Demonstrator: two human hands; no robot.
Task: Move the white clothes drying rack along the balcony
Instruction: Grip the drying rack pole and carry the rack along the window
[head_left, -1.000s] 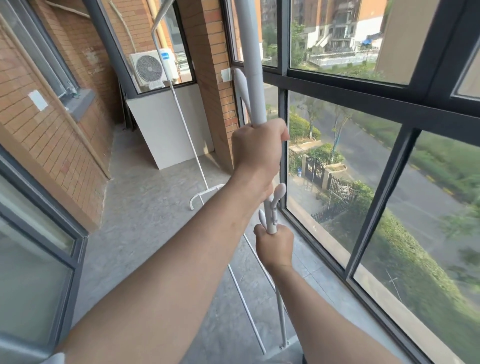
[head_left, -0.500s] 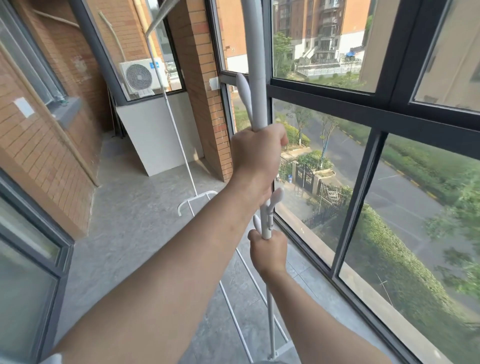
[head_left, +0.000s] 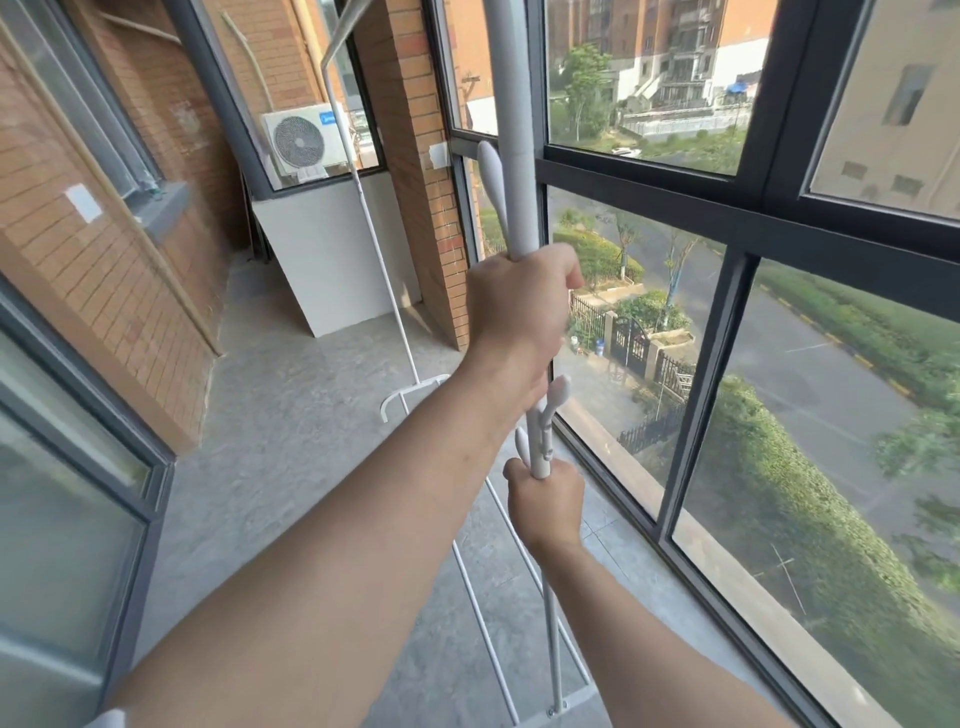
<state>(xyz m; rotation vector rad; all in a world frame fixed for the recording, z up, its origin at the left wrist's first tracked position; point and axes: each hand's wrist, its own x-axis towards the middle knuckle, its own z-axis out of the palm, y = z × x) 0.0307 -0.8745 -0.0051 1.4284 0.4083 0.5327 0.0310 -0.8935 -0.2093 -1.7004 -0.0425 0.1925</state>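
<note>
The white clothes drying rack (head_left: 511, 104) stands close in front of me beside the window; its near upright pole carries small rounded hooks. My left hand (head_left: 517, 306) is wrapped around that pole at chest height. My right hand (head_left: 545, 501) grips the same pole lower down, just below a cluster of hooks. Thin bottom rails run along the floor to the rack's far upright (head_left: 374, 249) and its curved foot (head_left: 410, 395), further down the balcony.
Tall dark-framed windows (head_left: 727, 332) line the right side. A brick wall (head_left: 104, 270) and a glass door (head_left: 67, 499) close the left. A brick pillar (head_left: 415, 182), a leaning white board (head_left: 332, 260) and an air-conditioner unit (head_left: 301, 140) stand at the far end. The floor is grey tile (head_left: 291, 441).
My view has shifted a little along the balcony, with the far foot and window frames sliding left in the picture. Both hands keep the same grip on the pole.
</note>
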